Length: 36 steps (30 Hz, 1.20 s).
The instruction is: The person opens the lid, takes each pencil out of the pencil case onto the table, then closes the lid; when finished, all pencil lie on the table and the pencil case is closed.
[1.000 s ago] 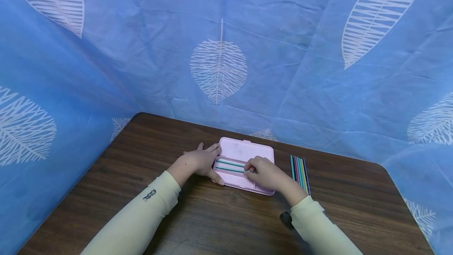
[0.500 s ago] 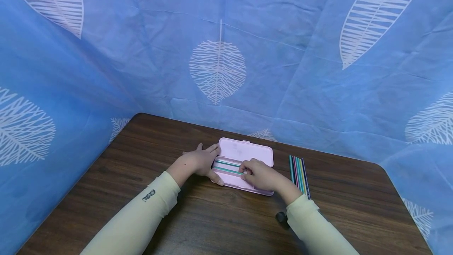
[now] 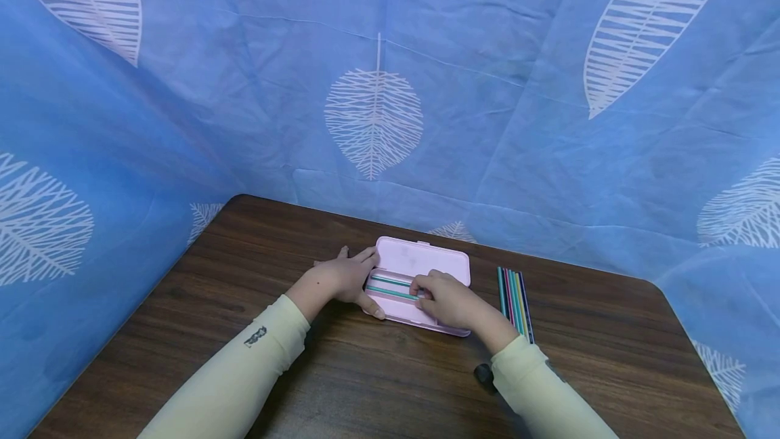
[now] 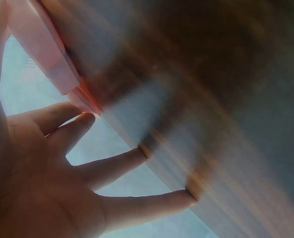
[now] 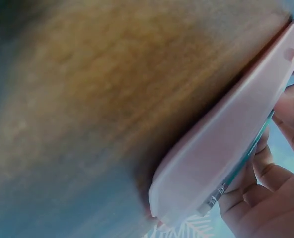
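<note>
A pink pencil case (image 3: 420, 259) lies on the table with its lid folded back. Two teal pencils (image 3: 390, 291) show in its tray, running from the left end to under my right hand. My left hand (image 3: 350, 278) spreads its fingers at the case's left end, its thumb by the near corner; in the left wrist view, fingertips touch the case and the table. My right hand (image 3: 447, 299) reaches over the tray with bent fingers and pinches a teal pencil (image 5: 241, 163), seen along the case's rim in the right wrist view. The fingertips' hold is partly hidden.
Several coloured pencils (image 3: 516, 303) lie side by side to the right of the case, close to the right forearm. A black object (image 3: 485, 377) sits by the right cuff. Behind the wooden table (image 3: 365, 385) hangs a blue cloth (image 3: 475, 120) with white leaf prints.
My right hand has shifted a little left over the tray, and the nearer teal pencil now shows slightly farther from the other. The left hand stays at the case's end.
</note>
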Motion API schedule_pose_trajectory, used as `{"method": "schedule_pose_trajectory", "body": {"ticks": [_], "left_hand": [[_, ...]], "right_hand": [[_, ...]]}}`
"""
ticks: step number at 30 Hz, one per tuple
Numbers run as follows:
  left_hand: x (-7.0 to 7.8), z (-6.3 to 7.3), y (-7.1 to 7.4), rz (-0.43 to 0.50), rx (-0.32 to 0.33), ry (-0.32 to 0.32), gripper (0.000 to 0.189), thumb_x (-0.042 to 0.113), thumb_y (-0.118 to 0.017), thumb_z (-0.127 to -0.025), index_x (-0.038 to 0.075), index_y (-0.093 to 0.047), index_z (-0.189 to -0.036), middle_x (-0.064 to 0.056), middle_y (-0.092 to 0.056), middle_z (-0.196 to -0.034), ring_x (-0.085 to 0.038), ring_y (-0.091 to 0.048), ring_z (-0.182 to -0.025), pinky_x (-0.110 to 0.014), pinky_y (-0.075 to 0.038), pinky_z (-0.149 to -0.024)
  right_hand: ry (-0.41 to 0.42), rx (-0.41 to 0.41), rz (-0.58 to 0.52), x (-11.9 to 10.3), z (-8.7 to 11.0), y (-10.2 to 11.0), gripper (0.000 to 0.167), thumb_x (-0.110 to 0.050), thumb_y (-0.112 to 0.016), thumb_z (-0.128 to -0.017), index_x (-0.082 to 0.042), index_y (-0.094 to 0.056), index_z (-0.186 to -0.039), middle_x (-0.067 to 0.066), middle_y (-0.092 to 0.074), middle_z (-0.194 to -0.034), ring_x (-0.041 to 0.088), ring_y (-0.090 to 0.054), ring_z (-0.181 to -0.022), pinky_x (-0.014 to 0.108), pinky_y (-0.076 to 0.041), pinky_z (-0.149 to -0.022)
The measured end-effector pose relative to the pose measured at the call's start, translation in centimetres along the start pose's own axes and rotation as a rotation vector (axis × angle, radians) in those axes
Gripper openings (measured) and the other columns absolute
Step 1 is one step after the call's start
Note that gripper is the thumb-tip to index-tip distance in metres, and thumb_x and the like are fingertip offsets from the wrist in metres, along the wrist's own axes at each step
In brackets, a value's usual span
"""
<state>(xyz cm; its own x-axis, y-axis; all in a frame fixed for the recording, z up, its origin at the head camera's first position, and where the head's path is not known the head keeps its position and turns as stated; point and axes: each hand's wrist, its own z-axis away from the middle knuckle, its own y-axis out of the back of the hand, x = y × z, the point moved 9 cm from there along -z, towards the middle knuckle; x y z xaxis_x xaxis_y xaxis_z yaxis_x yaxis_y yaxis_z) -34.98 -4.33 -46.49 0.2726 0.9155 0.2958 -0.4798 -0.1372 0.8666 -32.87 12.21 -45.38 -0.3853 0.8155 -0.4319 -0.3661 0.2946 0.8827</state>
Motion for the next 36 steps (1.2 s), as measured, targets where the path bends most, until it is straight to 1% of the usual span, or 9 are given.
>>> {"method": "schedule_pose_trajectory", "body": {"ticks": [10,18,25,28,32,36], "left_hand": [[0.1,0.0,0.0,0.004,-0.001,-0.003,0.124,0.072,-0.082,-0.080,0.020,-0.019,-0.173,0.002,-0.009,-0.184,-0.052,-0.010,-0.166,-0.090,-0.027,-0.113],[0.2,0.0,0.1,0.003,-0.002,-0.001,0.126,0.072,-0.083,-0.079,0.021,-0.018,-0.173,0.002,-0.009,-0.184,-0.050,-0.009,-0.167,-0.090,-0.025,-0.113],[0.1,0.0,0.1,-0.014,-0.004,-0.003,0.127,0.073,-0.083,-0.079,0.019,-0.018,-0.173,0.001,-0.009,-0.184,-0.052,-0.009,-0.167,-0.091,-0.027,-0.112],[0.1,0.0,0.0,-0.011,-0.005,0.000,0.127,0.074,-0.083,-0.079,0.019,-0.018,-0.173,0.001,-0.010,-0.184,-0.052,-0.010,-0.167,-0.091,-0.027,-0.112],[0.1,0.0,0.0,-0.009,-0.008,0.006,0.127,0.073,-0.083,-0.079,0.019,-0.018,-0.173,0.001,-0.009,-0.184,-0.051,-0.010,-0.167,-0.090,-0.027,-0.113],[0.1,0.0,-0.1,-0.010,-0.010,0.008,0.126,0.073,-0.083,-0.079,0.020,-0.017,-0.174,0.002,-0.009,-0.184,-0.051,-0.009,-0.167,-0.090,-0.027,-0.113]], "right_hand": [[-0.009,0.009,0.041,-0.4,0.6,0.6,0.009,-0.011,-0.068,-0.104,-0.017,-0.072,-0.109,-0.001,-0.056,-0.085,0.013,-0.049,-0.074,0.030,-0.041,-0.069],[-0.057,0.044,0.098,-0.9,1.8,2.4,0.015,-0.010,-0.068,-0.103,-0.013,-0.074,-0.117,0.000,-0.058,-0.086,0.015,-0.050,-0.075,0.032,-0.043,-0.070],[-0.064,0.050,0.071,-1.0,3.1,3.6,0.017,-0.009,-0.067,-0.104,-0.009,-0.075,-0.118,0.000,-0.057,-0.082,0.014,-0.049,-0.069,0.028,-0.039,-0.063],[-0.071,0.067,0.058,-0.7,3.5,3.9,0.017,-0.009,-0.066,-0.104,-0.007,-0.074,-0.119,0.000,-0.055,-0.078,0.013,-0.047,-0.066,0.026,-0.037,-0.060],[-0.100,0.095,0.050,-0.2,4.2,4.1,0.017,-0.009,-0.065,-0.105,-0.005,-0.073,-0.119,0.000,-0.054,-0.075,0.012,-0.044,-0.063,0.026,-0.035,-0.058],[-0.135,0.111,0.035,0.5,5.0,4.5,0.016,-0.010,-0.066,-0.104,-0.003,-0.071,-0.117,0.000,-0.055,-0.075,0.012,-0.045,-0.063,0.026,-0.037,-0.059]]}}
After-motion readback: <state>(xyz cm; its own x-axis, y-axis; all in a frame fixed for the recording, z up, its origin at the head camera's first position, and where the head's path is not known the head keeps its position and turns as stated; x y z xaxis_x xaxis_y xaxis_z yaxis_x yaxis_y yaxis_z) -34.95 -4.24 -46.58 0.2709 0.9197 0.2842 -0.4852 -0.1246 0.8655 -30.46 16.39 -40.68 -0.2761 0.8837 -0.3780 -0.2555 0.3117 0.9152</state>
